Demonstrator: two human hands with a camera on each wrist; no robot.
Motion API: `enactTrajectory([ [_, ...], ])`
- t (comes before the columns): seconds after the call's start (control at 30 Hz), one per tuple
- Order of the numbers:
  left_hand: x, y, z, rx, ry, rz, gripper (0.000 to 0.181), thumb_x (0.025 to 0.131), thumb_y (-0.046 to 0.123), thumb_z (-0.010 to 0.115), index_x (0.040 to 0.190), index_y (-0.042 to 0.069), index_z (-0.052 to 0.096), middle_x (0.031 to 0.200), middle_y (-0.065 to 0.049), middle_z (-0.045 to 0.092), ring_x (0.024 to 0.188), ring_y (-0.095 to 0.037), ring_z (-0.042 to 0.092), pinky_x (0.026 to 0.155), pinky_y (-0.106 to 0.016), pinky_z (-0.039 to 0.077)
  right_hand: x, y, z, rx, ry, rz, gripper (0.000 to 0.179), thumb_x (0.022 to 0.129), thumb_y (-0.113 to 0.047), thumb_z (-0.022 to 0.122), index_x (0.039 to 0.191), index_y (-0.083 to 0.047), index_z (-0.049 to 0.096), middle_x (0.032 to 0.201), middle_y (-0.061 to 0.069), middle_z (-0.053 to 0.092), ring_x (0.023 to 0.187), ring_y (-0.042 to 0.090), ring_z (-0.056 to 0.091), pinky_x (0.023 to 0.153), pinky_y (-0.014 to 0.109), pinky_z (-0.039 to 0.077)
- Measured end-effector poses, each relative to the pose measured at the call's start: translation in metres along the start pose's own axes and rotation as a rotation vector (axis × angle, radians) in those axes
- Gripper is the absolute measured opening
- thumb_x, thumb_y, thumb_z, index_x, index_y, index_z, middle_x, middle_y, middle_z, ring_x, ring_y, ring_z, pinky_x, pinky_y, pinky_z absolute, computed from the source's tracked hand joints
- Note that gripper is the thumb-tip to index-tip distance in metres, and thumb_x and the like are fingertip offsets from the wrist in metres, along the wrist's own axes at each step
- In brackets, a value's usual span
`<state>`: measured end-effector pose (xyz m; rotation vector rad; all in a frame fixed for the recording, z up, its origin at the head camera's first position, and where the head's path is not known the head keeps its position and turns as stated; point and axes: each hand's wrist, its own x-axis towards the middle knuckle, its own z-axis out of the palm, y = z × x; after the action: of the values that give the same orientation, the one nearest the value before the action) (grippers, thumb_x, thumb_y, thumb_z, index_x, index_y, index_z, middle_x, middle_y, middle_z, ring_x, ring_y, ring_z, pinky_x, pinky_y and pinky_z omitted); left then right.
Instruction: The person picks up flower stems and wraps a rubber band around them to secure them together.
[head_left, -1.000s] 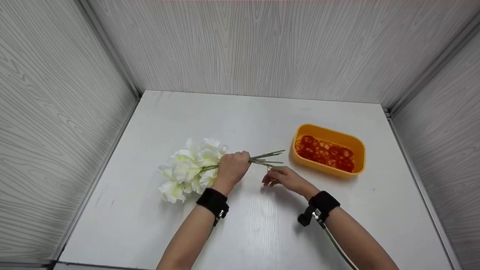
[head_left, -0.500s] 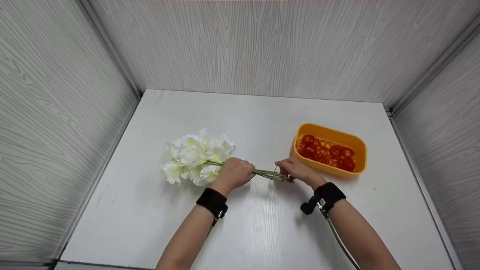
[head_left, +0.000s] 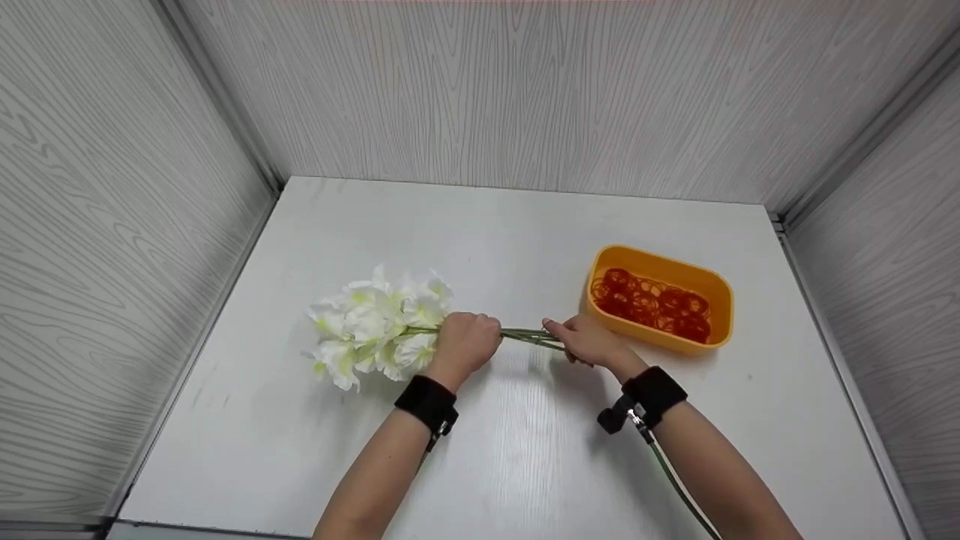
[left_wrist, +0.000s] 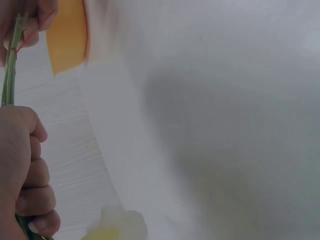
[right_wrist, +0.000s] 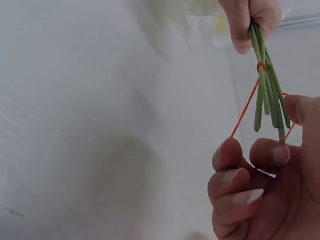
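Gripping stems (right_wrist: pixel 265 85) in L hand (head_left: pixel 468 341) w/ curled fingers (left_wrist: pixel 37 172); holding red band (right_wrist: pixel 245 110) taut in R hand (head_left: pixel 591 343), prob. hooked by bent fingers (right_wrist: pixel 227 155).

In the head view, the bunched white, yellow-tinged, cloth-like flowers (head_left: pixel 369 324) face nine o'clock, their thin green stems (head_left: pixel 527 334) reaching toward three o'clock. One thin red elastic band (right_wrist: pixel 243 111), stretched taut, is looped on the stems near their ends.
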<state>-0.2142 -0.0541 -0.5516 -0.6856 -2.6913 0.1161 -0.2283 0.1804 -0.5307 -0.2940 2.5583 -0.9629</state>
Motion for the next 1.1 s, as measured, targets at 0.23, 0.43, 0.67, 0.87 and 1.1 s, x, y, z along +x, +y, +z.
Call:
enactTrajectory([
  [0.23,0.002,0.002,-0.002,0.037,-0.098,-0.034,0.033,0.086,0.01,0.06,0.055,0.019,0.054,0.052,0.003,0.054,0.046,-0.013,0.052,0.04,-0.033,0.044,-0.002,-0.013,0.013,-0.203,0.376,-0.059,0.047,0.089,-0.039,0.065,0.056,-0.011,0.048,0.05,-0.003,0.035,0.045,0.013,0.035,0.041,0.029,0.028],
  [0.43,0.002,0.004,-0.001,0.06,-0.063,-0.054,0.031,0.086,0.012,0.06,0.056,0.019,0.057,0.053,0.002,0.056,0.047,-0.014,0.054,0.041,-0.033,0.044,-0.003,-0.017,0.016,-0.375,0.458,-0.068,0.051,0.089,-0.043,0.064,0.053,-0.01,0.049,0.047,-0.002,0.034,0.043,0.016,0.035,0.038,0.032,0.028],
  [0.67,0.002,0.011,-0.002,0.07,-0.063,-0.108,0.04,0.089,0.012,0.061,0.051,0.018,0.051,0.049,0.001,0.051,0.046,-0.013,0.054,0.04,-0.03,0.043,-0.002,-0.012,0.013,-0.348,0.426,0.03,0.061,0.085,-0.061,0.063,0.054,-0.013,0.042,0.048,-0.002,0.029,0.043,0.016,0.033,0.038,0.031,0.026],
  [0.87,0.004,0.016,-0.004,0.051,-0.059,-0.12,0.04,0.088,0.01,0.06,0.05,0.018,0.049,0.047,0.0,0.049,0.045,-0.012,0.052,0.04,-0.029,0.04,-0.005,-0.017,0.023,-0.269,0.426,-0.056,0.051,0.094,-0.034,0.062,0.05,-0.011,0.05,0.046,-0.003,0.035,0.043,0.015,0.037,0.041,0.03,0.03],
  [1.1,0.005,0.009,-0.002,0.016,-0.079,-0.203,0.032,0.091,0.013,0.059,0.059,0.014,0.06,0.057,-0.003,0.06,0.051,-0.019,0.061,0.044,-0.035,0.047,-0.015,-0.026,0.036,-0.136,0.247,-0.232,0.026,0.097,-0.017,0.06,0.071,-0.012,0.058,0.058,-0.004,0.045,0.052,0.011,0.042,0.05,0.029,0.036],
])
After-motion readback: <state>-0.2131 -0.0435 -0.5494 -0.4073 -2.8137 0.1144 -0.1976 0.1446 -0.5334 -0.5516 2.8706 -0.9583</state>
